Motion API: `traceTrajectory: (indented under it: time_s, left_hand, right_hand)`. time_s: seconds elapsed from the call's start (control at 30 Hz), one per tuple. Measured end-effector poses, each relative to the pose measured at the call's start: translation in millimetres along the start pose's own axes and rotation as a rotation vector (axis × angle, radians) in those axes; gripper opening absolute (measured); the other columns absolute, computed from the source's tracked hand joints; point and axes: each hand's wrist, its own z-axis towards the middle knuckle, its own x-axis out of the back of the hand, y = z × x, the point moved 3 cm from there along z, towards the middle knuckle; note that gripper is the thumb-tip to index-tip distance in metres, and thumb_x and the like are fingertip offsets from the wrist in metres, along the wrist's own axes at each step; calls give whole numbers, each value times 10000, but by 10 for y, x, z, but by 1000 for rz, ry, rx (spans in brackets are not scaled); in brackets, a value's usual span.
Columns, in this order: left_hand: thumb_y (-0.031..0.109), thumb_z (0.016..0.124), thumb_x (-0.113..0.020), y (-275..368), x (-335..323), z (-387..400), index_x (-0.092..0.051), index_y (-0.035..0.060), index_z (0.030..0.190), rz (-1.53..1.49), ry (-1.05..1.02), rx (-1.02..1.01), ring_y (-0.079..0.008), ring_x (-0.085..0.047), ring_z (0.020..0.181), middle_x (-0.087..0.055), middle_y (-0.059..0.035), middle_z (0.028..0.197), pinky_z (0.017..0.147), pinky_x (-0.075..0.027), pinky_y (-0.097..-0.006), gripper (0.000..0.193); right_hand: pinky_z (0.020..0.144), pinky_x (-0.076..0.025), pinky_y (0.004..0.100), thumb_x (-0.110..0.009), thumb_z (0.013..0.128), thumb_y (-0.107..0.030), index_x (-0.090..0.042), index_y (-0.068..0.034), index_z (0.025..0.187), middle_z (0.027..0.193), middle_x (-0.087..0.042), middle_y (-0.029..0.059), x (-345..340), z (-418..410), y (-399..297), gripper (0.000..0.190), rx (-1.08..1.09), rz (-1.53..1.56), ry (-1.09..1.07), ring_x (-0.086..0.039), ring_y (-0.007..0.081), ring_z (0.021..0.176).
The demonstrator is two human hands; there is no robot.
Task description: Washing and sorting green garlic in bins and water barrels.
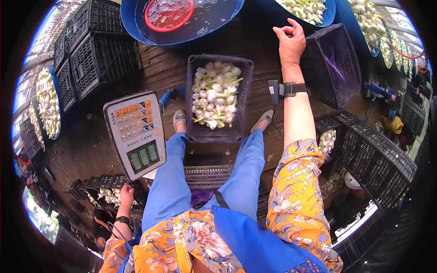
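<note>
My right hand reaches far forward, just short of a blue tub of garlic bulbs. Its fingers are bent, the thumb stands apart from them, and nothing shows between. My left hand is low on the left, beside garlic bulbs in a black crate. Its fingers are curled, and whether they hold anything is hidden. Between my feet stands a dark plastic crate with a mesh lining and a heap of garlic bulbs with short green stems.
A digital scale's display panel stands left of my legs. Ahead is a blue tub of water with a red basket. An upright mesh-lined crate sits below my right hand. Black crates are stacked at left, others at right.
</note>
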Motion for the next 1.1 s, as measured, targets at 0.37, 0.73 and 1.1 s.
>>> traceTrajectory:
  time_s: [0.37,0.73,1.1]
  left_hand:
    - [88,804,-656,1148,-1691,-2056,-629,1,920,80,48,176,-332,-651,823,-670,-175,850,758,-506,-411,148]
    - [108,838,-633,2506,-2334,-1946,-613,-14,994,-387,-18,229,-246,-653,773,-674,-148,855,734,-519,-363,199]
    - [98,844,-615,3758,-2985,-1242,-619,-7,1031,-448,-50,-58,-241,-666,812,-681,-143,888,757,-520,-351,215]
  right_hand:
    - [970,-401,253,-619,814,9,-519,-65,1327,1082,-687,39,1229,604,1372,527,-131,474,-585,-608,135,1039]
    - [870,-500,319,-593,937,-125,-560,0,1232,810,-651,49,1991,-20,1994,322,-758,1045,-717,-640,183,898]
    - [1029,-337,432,-544,720,110,-88,-143,1523,1456,-406,139,751,-299,1665,958,-862,1207,-826,-388,228,1275]
